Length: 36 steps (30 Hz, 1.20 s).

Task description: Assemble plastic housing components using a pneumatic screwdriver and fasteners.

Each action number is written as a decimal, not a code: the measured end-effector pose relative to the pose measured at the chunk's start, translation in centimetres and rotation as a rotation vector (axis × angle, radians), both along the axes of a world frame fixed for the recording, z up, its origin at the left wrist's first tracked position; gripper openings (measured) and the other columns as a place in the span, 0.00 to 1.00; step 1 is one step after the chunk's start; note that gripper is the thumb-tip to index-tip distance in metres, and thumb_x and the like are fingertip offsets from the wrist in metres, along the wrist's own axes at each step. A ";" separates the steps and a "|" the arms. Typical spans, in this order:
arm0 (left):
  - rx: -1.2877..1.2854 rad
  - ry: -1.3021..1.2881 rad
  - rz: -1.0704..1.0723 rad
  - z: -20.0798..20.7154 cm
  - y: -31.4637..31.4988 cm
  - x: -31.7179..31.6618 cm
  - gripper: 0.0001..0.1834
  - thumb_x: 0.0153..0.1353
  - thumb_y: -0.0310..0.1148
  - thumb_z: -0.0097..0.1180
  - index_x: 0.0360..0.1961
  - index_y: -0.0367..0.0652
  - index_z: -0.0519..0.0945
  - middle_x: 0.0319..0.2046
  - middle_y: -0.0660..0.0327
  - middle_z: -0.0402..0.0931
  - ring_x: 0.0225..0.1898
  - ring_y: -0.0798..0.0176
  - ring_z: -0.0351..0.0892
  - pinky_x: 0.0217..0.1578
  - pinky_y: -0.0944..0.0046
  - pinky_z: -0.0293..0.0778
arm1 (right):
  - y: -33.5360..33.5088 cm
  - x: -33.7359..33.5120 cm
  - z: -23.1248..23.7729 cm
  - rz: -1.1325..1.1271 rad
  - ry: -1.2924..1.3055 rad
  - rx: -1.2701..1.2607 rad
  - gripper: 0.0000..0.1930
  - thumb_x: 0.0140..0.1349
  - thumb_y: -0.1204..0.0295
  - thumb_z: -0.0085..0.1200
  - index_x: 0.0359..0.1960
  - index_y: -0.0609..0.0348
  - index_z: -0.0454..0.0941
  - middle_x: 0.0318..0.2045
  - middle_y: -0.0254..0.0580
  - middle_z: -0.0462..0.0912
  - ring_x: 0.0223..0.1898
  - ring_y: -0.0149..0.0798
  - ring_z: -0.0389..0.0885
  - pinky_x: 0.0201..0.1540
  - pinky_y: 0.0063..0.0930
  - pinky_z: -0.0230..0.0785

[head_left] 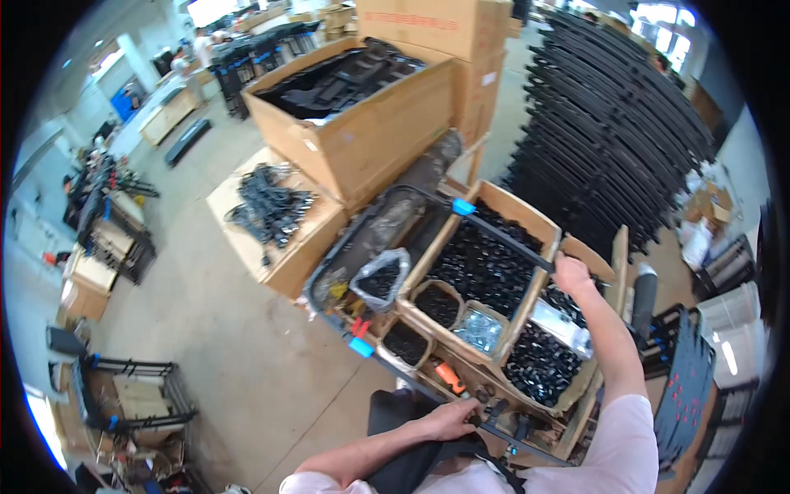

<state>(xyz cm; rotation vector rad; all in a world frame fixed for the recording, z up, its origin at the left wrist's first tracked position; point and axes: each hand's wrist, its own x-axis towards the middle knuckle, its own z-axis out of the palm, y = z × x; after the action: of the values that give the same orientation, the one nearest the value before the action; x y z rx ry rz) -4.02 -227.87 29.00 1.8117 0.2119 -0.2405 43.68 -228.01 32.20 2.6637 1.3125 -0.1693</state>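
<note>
A black U-shaped tubular frame (502,237) with blue sleeves on its two long bars lies across the wooden parts bins. Its curved end points to the left, away from me. My right hand (570,273) is closed around the end of the far bar. Near my body, my left hand (451,420) grips the near bar, its fingertips beside small black fittings (496,409) on the bar. Beneath the frame, a large bin holds many small black plastic parts (473,262). An orange-handled tool (449,376) lies close to my left hand.
A clear bag of metal pieces (480,329) and a bin of black clips (539,362) sit between my arms. Beyond stand an open cardboard box (387,123), a pile of dark metal parts (271,206) and a tall stack of black frames (609,123). Concrete floor (239,346) stretches left.
</note>
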 end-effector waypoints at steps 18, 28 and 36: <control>0.452 -0.423 0.029 5.5 1.5 -2.7 0.38 0.62 0.28 0.60 0.75 0.50 0.67 0.58 0.43 0.76 0.60 0.40 0.76 0.59 0.45 0.75 | -2.0 -9.0 -1.6 0.068 -0.202 0.220 0.22 0.68 0.64 0.56 0.56 0.69 0.72 0.43 0.60 0.87 0.42 0.56 0.89 0.43 0.49 0.82; 0.523 -0.112 1.590 3.7 38.8 -12.7 0.18 0.68 0.41 0.60 0.52 0.41 0.82 0.46 0.47 0.87 0.48 0.43 0.87 0.51 0.50 0.79 | -16.0 -39.9 6.9 -0.009 0.587 0.354 0.27 0.76 0.47 0.48 0.52 0.62 0.81 0.35 0.57 0.88 0.39 0.55 0.87 0.43 0.46 0.76; 0.591 0.567 1.475 3.7 62.7 -17.7 0.33 0.64 0.60 0.58 0.52 0.40 0.87 0.54 0.46 0.85 0.56 0.42 0.85 0.56 0.47 0.79 | -12.9 -42.4 3.8 -0.156 0.129 -0.039 0.32 0.77 0.45 0.47 0.26 0.64 0.81 0.17 0.49 0.80 0.17 0.50 0.78 0.22 0.46 0.71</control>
<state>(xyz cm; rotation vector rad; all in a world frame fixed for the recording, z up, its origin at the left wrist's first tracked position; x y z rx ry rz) -21.67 -165.21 32.71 1.6217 2.0554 0.4209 1.29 -240.94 36.02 2.7616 1.1211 -0.3894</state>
